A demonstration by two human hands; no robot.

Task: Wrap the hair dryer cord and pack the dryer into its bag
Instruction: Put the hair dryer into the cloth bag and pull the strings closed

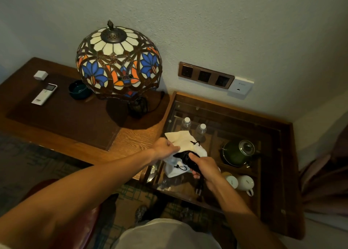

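Note:
A white drawstring bag [183, 140] lies on the glass-topped cabinet [235, 116], its mouth facing me. My left hand [165, 146] grips the bag's upper edge. My right hand [204, 166] is closed around the black hair dryer [185, 156] with its cord coiled on it, and the dryer's front end sits inside the bag's opening. The black plug [200, 188] hangs loose below my right hand. The bag's black drawstring toggles [178, 166] show at its rim.
A stained-glass lamp [118, 60] stands on the wooden desk [131, 135] to the left, with a remote [44, 94] and dark ashtray [79, 89]. Under the glass are two water bottles [186, 123], a green kettle [239, 152] and white cups [244, 182]. Wall sockets [205, 76] sit above.

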